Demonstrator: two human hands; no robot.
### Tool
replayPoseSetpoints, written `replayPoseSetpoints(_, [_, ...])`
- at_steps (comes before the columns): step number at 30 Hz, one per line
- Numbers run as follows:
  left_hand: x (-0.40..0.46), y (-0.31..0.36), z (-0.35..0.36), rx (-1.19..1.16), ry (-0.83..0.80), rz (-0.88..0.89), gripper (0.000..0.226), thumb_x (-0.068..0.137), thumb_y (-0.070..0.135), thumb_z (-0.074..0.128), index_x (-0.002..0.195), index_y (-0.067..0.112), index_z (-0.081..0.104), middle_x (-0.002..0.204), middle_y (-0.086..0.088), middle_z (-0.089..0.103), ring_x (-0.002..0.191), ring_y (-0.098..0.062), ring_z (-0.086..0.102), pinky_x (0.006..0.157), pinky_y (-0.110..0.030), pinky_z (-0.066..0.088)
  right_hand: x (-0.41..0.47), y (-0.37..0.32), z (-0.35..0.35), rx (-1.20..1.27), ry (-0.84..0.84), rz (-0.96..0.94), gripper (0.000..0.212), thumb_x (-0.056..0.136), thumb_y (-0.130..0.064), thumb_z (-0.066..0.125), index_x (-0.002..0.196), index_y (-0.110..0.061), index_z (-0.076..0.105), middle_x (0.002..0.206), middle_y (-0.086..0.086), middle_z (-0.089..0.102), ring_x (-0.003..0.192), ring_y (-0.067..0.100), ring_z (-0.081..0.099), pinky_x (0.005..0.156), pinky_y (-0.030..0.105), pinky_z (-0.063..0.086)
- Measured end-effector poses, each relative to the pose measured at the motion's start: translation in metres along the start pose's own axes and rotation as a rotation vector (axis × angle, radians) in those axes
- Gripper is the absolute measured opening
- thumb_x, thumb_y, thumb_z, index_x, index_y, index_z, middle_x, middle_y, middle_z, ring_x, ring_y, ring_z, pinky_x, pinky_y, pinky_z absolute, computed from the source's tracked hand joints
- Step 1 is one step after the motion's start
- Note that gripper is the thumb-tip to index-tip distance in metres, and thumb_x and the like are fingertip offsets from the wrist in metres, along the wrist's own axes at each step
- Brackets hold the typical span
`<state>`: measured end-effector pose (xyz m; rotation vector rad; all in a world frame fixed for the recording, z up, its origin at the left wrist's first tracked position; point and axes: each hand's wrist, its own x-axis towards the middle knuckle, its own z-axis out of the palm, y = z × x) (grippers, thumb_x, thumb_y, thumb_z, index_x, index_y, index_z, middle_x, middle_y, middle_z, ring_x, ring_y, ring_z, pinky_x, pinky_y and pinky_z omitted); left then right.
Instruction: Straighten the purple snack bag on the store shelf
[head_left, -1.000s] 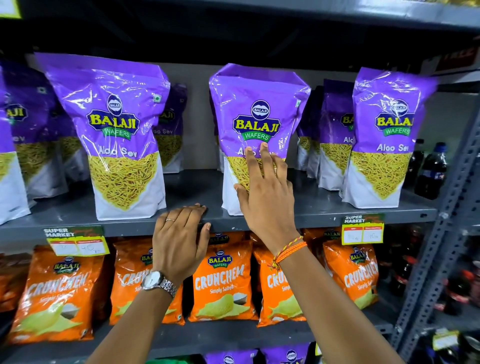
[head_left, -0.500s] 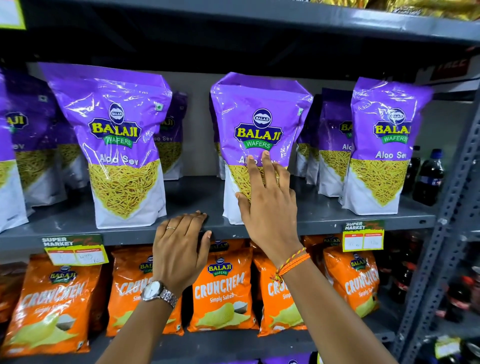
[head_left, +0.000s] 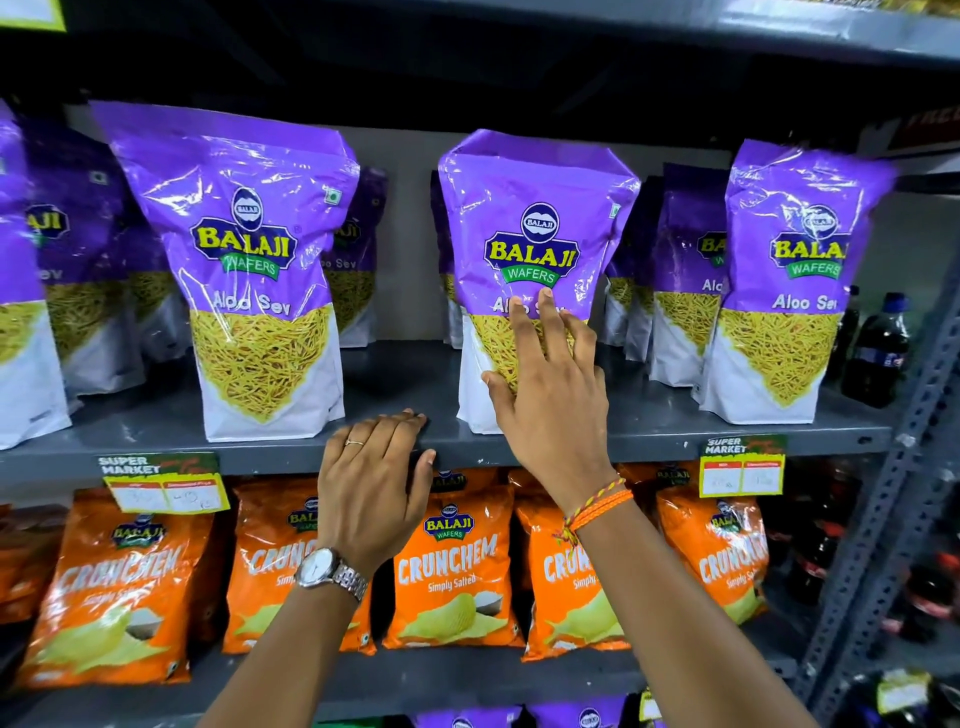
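Note:
A purple Balaji Aloo Sev snack bag (head_left: 530, 223) stands upright at the middle of the grey shelf (head_left: 405, 379), near its front edge. My right hand (head_left: 550, 395) lies flat against the bag's lower front, fingers spread over the yellow window, thumb at the bag's left side. My left hand (head_left: 371, 488) rests on the shelf's front lip, left of the bag, with its fingers curled over the edge; it wears a ring and a wristwatch. The bag's lower right part is hidden behind my right hand.
More purple bags stand left (head_left: 249, 270) and right (head_left: 795, 280), with others behind. Orange Crunchem bags (head_left: 452, 561) fill the shelf below. Dark drink bottles (head_left: 878, 353) stand at the far right by a slotted metal upright (head_left: 878, 530). Price tags (head_left: 161, 483) hang on the lip.
My right hand has slid slightly upward on the bag's front. The bag now stands a little straighter. The left hand stays on the shelf edge.

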<state>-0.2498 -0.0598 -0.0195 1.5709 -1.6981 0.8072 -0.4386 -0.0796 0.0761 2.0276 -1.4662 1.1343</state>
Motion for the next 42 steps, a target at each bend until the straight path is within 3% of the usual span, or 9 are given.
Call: replayPoseSetpoints(42, [0.001,0.001,-0.002,-0.033,0.049,0.007,0.041,0.098,0.041,0.045,0.122,0.016,0.067,0.122,-0.005,0.073,0.108,-0.027,0.066,0.099,-0.039,0.036,0.0,-0.004,-0.008,0.008,-0.057,0.009,0.074,0.097,-0.044,0.063,0.159,-0.025,0.028,0.171,0.007,0.019,0.152,0.033,0.021,0.102,0.053,0.05])
